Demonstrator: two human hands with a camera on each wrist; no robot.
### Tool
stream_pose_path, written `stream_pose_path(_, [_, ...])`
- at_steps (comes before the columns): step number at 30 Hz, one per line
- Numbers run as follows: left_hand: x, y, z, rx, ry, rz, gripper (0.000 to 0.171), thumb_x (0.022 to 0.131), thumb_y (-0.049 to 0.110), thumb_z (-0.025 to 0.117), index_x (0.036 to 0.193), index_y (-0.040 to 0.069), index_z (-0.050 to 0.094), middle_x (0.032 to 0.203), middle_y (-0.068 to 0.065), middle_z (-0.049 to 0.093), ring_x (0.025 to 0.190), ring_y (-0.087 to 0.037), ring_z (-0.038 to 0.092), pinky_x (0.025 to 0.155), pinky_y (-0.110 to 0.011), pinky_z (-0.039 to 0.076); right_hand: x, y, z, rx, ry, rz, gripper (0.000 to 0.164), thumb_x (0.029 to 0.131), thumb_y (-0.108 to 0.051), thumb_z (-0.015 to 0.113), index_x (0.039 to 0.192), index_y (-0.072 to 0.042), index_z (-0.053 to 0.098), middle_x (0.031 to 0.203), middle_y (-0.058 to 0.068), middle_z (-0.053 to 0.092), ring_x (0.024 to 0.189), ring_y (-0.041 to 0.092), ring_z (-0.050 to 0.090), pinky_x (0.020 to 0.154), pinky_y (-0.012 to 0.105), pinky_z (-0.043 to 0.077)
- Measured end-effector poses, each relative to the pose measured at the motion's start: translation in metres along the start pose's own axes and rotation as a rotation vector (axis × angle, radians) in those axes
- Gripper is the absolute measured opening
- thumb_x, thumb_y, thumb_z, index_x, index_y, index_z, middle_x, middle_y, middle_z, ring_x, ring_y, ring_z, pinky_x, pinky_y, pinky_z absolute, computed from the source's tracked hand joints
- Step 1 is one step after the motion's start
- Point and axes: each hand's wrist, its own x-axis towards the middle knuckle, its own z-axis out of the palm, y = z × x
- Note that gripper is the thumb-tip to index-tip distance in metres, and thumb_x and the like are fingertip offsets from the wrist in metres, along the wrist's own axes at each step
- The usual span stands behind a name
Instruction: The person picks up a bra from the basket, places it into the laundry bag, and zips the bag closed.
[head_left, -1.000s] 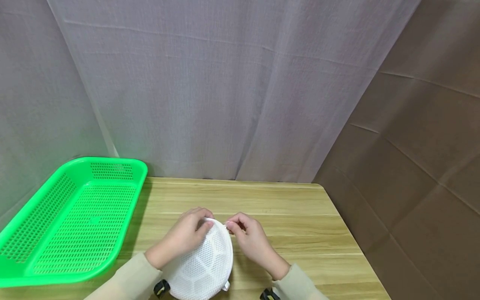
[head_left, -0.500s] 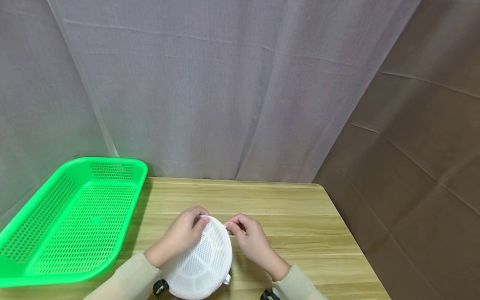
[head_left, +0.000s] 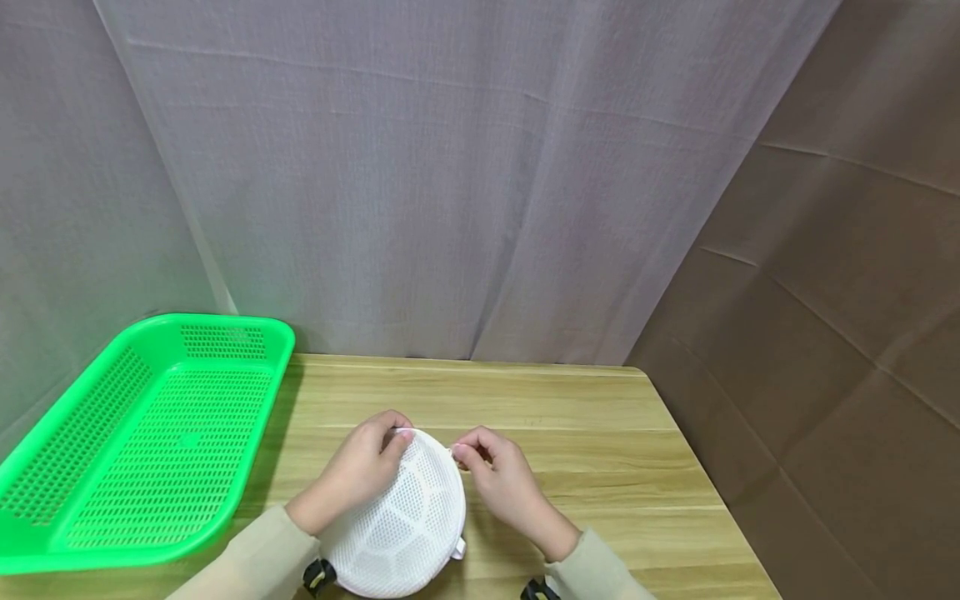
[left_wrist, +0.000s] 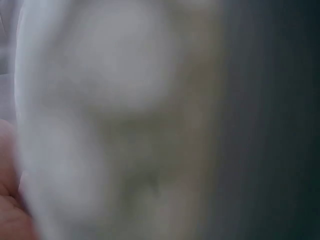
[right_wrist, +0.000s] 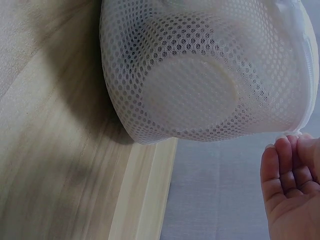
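A round white mesh laundry bag (head_left: 408,533) is held over the near part of the table, its flat face turned up. My left hand (head_left: 365,460) grips the far left of its rim, thumb on top of the mesh. At the rim's upper right, the thumb and fingers of my right hand (head_left: 504,483) pinch a small end of the zipper edge. A short white loop (head_left: 459,548) sticks out at the lower right. In the right wrist view, the see-through side of the bag shows a pale round shape (right_wrist: 190,92). The bag blurs across most of the left wrist view.
A large green plastic basket (head_left: 279,367) with slotted walls stands at the left. The wooden table (head_left: 570,400) reaches back to a grey curtain (head_left: 450,208), and a brown cloth (head_left: 825,333) hangs along the right side.
My left hand has shifted slightly left, with the bag's rim showing more beyond the thumb. The white loop has moved a little up and right. My right hand has stayed in place.
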Motion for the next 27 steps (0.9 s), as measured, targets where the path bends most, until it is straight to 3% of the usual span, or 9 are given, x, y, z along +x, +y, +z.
stream_pose_path(8, [0.000,0.000,0.000,0.004,0.012,-0.001,0.004,0.094,0.011,0.063,0.092,0.014,0.064,0.088,0.001,0.062,0.083,-0.014,0.056,0.078,-0.039,0.048,0.000,0.001,0.000,-0.008,-0.002,-0.003,0.006,0.092,-0.001,0.061,0.088,0.000,0.065,0.083,0.010,0.066,0.078,0.032,0.062,0.069,0.028,0.051])
stream_pose_path(15, [0.000,0.000,0.001,0.003,0.011,-0.014,0.004,0.094,0.011,0.062,0.092,0.014,0.064,0.088,0.001,0.062,0.083,-0.014,0.057,0.078,-0.039,0.048,0.004,0.037,0.006,-0.010,0.001,0.007,0.006,0.093,-0.008,0.063,0.089,-0.010,0.066,0.083,-0.001,0.066,0.078,0.026,0.063,0.069,0.028,0.052])
stream_pose_path(19, [0.001,0.000,0.000,-0.021,0.009,-0.022,0.004,0.095,0.011,0.061,0.093,0.013,0.064,0.086,0.002,0.062,0.081,-0.013,0.056,0.076,-0.038,0.048,0.004,0.042,0.006,-0.010,0.004,-0.005,0.006,0.094,-0.018,0.063,0.089,-0.016,0.066,0.083,-0.007,0.065,0.079,0.023,0.063,0.070,0.027,0.052])
stream_pose_path(27, [0.005,-0.015,-0.002,-0.062,0.022,-0.096,0.006,0.096,0.012,0.060,0.096,0.009,0.065,0.085,0.000,0.062,0.079,-0.015,0.055,0.075,-0.036,0.047,0.002,0.046,0.004,-0.030,0.002,-0.015,0.010,0.095,-0.024,0.062,0.088,-0.018,0.066,0.082,-0.001,0.065,0.076,0.018,0.061,0.069,0.027,0.052])
